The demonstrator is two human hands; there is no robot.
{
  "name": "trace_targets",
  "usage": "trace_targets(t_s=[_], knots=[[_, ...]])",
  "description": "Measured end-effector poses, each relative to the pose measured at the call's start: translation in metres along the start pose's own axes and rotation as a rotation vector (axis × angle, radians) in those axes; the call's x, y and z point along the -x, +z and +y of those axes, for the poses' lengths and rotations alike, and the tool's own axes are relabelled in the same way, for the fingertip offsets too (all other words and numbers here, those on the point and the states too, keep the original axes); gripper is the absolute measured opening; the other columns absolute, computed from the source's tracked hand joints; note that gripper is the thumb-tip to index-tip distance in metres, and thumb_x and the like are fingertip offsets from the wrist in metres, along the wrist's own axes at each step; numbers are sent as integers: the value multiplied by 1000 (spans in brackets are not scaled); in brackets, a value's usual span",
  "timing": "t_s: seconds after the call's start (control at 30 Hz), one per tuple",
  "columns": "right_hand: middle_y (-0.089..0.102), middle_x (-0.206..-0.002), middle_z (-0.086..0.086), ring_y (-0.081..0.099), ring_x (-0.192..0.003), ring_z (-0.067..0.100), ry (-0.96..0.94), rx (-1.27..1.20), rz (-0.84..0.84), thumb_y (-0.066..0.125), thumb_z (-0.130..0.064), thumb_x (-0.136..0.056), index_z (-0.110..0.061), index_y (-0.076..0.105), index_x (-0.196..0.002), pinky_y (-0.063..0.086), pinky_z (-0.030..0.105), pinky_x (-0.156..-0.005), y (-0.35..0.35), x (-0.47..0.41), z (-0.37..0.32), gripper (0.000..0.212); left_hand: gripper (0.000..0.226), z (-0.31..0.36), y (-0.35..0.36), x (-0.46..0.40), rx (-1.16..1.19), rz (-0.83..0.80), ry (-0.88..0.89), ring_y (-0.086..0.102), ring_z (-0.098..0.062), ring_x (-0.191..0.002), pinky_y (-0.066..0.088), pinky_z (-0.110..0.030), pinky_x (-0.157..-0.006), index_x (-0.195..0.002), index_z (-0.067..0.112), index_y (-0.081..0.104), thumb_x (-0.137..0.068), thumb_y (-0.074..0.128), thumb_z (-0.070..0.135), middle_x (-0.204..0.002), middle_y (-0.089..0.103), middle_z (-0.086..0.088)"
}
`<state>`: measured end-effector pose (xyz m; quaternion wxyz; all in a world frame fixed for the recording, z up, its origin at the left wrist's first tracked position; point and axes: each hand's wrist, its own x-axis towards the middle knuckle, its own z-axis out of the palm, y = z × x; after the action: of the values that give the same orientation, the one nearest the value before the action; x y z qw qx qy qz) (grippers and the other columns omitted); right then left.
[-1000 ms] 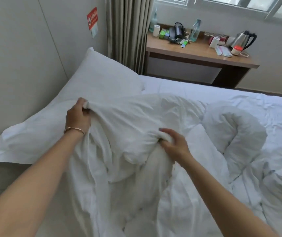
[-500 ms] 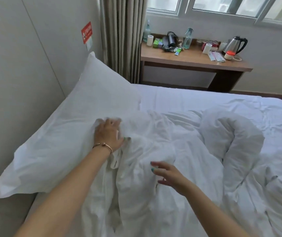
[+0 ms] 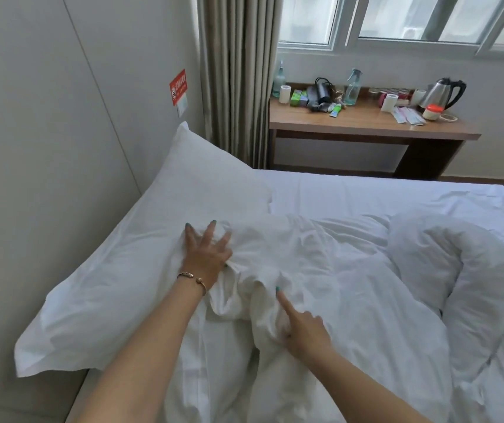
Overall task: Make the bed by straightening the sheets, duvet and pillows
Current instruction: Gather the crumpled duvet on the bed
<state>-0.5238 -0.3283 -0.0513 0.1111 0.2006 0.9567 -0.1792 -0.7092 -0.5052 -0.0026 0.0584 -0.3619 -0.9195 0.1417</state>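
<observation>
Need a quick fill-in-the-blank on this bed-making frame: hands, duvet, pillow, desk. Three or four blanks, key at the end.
1. The left hand lies flat with fingers ____ on the duvet.
2. The bracelet sits on the ____ wrist.
3. The pillow lies against the ____.
4. The kettle stands on the ____ beneath the window.

Missing words: spread; left; wall; desk
</observation>
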Motion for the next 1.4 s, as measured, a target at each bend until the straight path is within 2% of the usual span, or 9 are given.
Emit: trace_targets(t_s=[0.3, 0.4, 0.53, 0.6, 0.77, 1.03, 1.17, 1.27, 1.4], knots=[[62, -115, -7, 56, -107, 4, -496, -708, 425, 61, -31, -73, -43, 43, -138, 39, 12, -95, -92, 29, -28, 69, 27, -163, -140, -75, 618, 364, -702, 56, -45, -108, 45, -46, -86, -113, 4, 59, -94, 52, 22, -117, 59, -29], [39, -144, -10, 33, -134, 6, -507, -439, -139, 60, -63, -82, -53, 25, -145, 25, 20, -112, -57, 37, -70, 73, 36, -181, -147, -85, 528, 192, -944, 41, -40, -128, 35, -48, -102, -129, 7, 53, -97, 42, 20, -135, 48, -22], [-13, -158, -23, -8, -148, 7, -312, -571, -216, 46, -84, -67, -66, 15, -141, 13, 35, -120, -12, 22, -77, 82, 47, -85, -125, -53, 516, 451, -362, 33, -36, -132, 29, -58, -104, -129, 25, 52, -91, 39, 50, -142, 43, -10], [-24, -157, -18, -18, -147, 14, -275, -452, -161, 46, -84, -70, -63, -1, -142, 8, 45, -121, 5, 14, -75, 89, 69, -42, -78, -22, 361, 43, -100, -2, -25, -147, 4, -72, -105, -143, 51, 24, -80, 27, 81, -160, 6, 10], [-20, -160, -13, -10, -150, 17, -313, -214, -396, 47, -82, -73, -55, -11, -145, 9, 50, -120, 27, 4, -54, 96, 84, -66, 36, 28, 386, -349, -619, -27, -31, -142, 1, -79, -100, -127, 59, -37, -70, 16, 91, -148, -43, 11], [12, -163, -4, 11, -149, 18, -342, 20, -464, 49, -40, -97, -29, 20, -154, 15, 39, -119, 47, 46, 2, 65, 53, 57, 20, 73, 382, 39, -211, 31, -29, -141, 23, -54, -112, -139, 24, 48, -91, 38, 42, -153, 34, -9], [59, -134, -1, 55, -126, 22, -401, 360, -275, 69, -54, -70, -33, 62, -127, 32, 45, -113, 37, 87, 88, 61, 66, 112, 57, 103, 213, -347, -431, -8, -29, -147, -1, -58, -114, -153, 33, 2, -96, 31, 43, -162, -8, 0], [31, -157, -1, 28, -145, 25, -303, 292, -273, 70, -37, -79, -34, 38, -147, 21, 53, -117, 18, 114, 146, 76, 69, 187, 30, 82, 537, -503, -699, -12, -37, -145, 0, -53, -116, -153, 21, 3, -96, 38, 39, -160, -12, -8], [-5, -164, -1, -1, -150, 26, 78, 105, -271, 52, -39, -94, -31, 11, -154, 11, 44, -121, -13, 135, 232, 73, 63, 321, -28, 60, 832, -448, -187, 14, -29, -146, 15, -36, -117, -152, 17, 22, -97, 41, 41, -161, 8, -8]])
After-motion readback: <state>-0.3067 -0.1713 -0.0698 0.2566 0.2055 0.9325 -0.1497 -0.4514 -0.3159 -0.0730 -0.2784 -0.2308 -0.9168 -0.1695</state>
